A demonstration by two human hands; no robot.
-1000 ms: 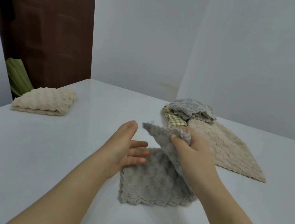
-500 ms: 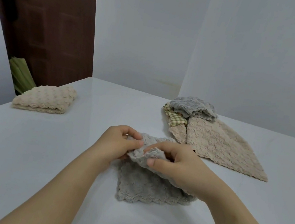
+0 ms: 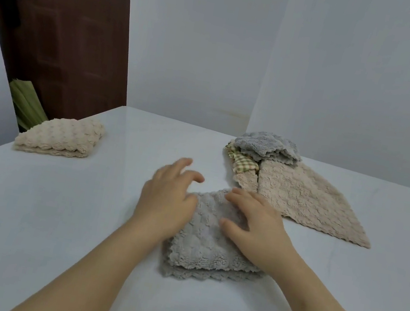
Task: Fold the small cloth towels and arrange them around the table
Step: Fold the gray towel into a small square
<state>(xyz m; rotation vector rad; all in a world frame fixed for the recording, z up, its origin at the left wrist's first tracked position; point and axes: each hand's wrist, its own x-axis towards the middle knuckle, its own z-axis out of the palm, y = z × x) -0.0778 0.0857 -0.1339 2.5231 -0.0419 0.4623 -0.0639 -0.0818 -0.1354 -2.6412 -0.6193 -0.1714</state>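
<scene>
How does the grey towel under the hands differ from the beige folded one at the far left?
Colour: the grey towel is grey, the beige towel cream. Handling: the left hand and right hand rest open on the grey towel; the beige towel lies untouched. Place: the grey towel sits near the middle of the table, the beige towel by its left edge. Both are folded, layers showing.
</scene>
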